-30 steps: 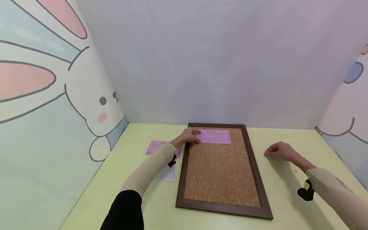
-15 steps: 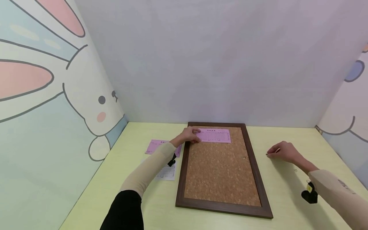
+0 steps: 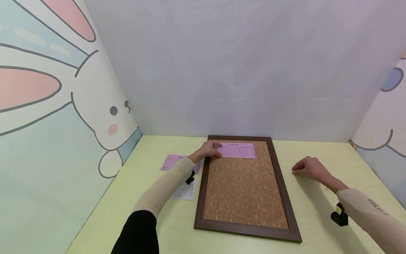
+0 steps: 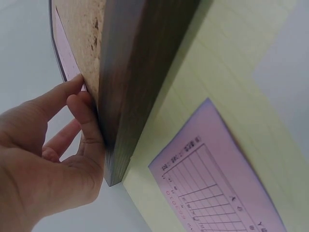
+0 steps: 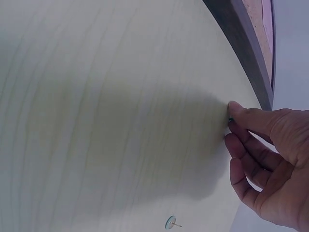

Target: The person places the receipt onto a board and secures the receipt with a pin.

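A cork board point(image 3: 244, 187) in a dark wooden frame point(image 4: 140, 72) lies flat on the yellow table. A pink printed slip point(image 3: 238, 151) lies across its far end. My left hand point(image 3: 210, 149) rests at the board's far left corner. Its thumb touches the slip's left end point(image 4: 63, 53) and its fingers point(image 4: 89, 125) lie against the frame. My right hand point(image 3: 306, 166) hovers low over the table right of the board, fingers curled. In the right wrist view its fingertips point(image 5: 231, 116) pinch a small green-headed pushpin point(image 5: 230, 120), mostly hidden.
Another pink slip point(image 3: 172, 162) and a white printed slip point(image 3: 184, 191) lie on the table point(image 3: 317, 211) left of the board. A loose pushpin point(image 5: 171, 223) lies on the table near my right wrist. Painted walls close in on the left, back and right.
My right hand shifted slightly over the table and its fingers closed tighter around the pin. My left hand and the pink slip have stayed in place.
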Action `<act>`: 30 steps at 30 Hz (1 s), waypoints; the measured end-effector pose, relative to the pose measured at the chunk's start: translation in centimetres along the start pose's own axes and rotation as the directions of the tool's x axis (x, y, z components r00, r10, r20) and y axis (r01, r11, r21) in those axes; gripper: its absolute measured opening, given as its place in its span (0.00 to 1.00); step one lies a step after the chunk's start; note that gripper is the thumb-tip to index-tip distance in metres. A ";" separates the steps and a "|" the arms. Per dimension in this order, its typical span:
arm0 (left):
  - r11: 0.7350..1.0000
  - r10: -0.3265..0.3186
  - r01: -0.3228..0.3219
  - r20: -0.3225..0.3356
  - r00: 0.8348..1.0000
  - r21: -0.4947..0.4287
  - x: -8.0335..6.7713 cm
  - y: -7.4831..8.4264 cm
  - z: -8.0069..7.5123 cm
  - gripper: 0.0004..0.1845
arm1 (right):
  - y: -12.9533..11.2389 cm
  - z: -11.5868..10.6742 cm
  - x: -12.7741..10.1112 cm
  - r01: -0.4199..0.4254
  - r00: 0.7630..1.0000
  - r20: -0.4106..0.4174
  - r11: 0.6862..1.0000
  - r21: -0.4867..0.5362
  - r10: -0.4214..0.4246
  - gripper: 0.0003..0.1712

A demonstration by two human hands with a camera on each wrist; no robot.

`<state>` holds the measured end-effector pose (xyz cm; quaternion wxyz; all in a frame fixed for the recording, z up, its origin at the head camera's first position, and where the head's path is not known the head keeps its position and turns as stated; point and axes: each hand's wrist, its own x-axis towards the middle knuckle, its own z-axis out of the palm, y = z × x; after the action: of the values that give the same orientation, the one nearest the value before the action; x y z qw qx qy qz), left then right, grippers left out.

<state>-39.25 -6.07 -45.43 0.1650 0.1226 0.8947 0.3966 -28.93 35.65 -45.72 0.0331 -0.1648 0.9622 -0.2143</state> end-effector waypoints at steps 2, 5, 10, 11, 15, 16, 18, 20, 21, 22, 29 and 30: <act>1.000 0.001 -0.001 -0.001 1.000 0.002 0.0 0.0 0.0 0.28 | 0.0 -0.1 0.0 0.000 1.000 0.011 1.000 0.005 0.000 0.10; 1.000 -0.003 0.003 -0.001 1.000 -0.005 0.1 -0.1 0.0 0.28 | 0.0 -0.2 0.0 0.001 1.000 0.015 1.000 0.011 -0.002 0.11; 1.000 -0.002 0.002 0.002 1.000 -0.007 0.1 -0.2 0.0 0.28 | 0.3 0.0 0.0 0.016 1.000 -0.003 1.000 0.006 -0.016 0.10; 1.000 0.000 0.000 0.003 1.000 -0.004 0.1 -0.2 0.0 0.28 | 0.3 0.1 0.0 0.017 1.000 -0.007 1.000 0.004 -0.017 0.09; 1.000 0.006 -0.006 -0.001 1.000 -0.001 0.0 -0.1 0.0 0.28 | 0.5 0.3 0.0 0.025 1.000 -0.018 1.000 0.000 -0.025 0.09; 1.000 0.007 -0.007 -0.002 1.000 -0.002 0.0 -0.1 0.1 0.28 | 0.5 0.4 0.0 0.025 1.000 -0.018 1.000 -0.001 -0.025 0.09; 1.000 0.009 -0.009 -0.002 1.000 -0.002 0.0 -0.1 0.1 0.28 | 0.4 0.4 0.1 0.022 1.000 -0.020 1.000 -0.001 -0.022 0.09; 1.000 0.010 -0.010 -0.002 1.000 -0.001 -0.1 -0.1 0.1 0.28 | 0.4 0.4 0.1 0.022 0.999 -0.024 1.000 -0.005 -0.022 0.09; 1.000 0.009 -0.009 -0.004 1.000 -0.003 -0.1 -0.1 0.1 0.28 | 0.3 0.4 0.1 0.023 0.999 -0.029 1.000 -0.008 -0.023 0.08; 1.000 0.009 -0.009 -0.005 1.000 -0.004 -0.1 -0.1 0.2 0.28 | 0.2 0.4 0.2 0.022 0.999 -0.035 1.000 -0.013 -0.022 0.08; 1.000 0.013 -0.013 -0.007 1.000 -0.014 -0.3 -0.1 0.1 0.28 | -0.4 0.0 0.9 0.012 0.999 -0.042 1.000 -0.021 -0.013 0.08; 1.000 0.012 -0.012 -0.006 1.000 -0.013 -0.3 -0.1 0.1 0.28 | -0.5 -0.1 1.1 0.012 0.999 -0.039 1.000 -0.016 -0.013 0.09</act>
<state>-38.98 -6.13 -45.49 0.1604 0.1257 0.8919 0.4036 -29.81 34.92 -45.42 0.0116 -0.1667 0.9634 -0.2098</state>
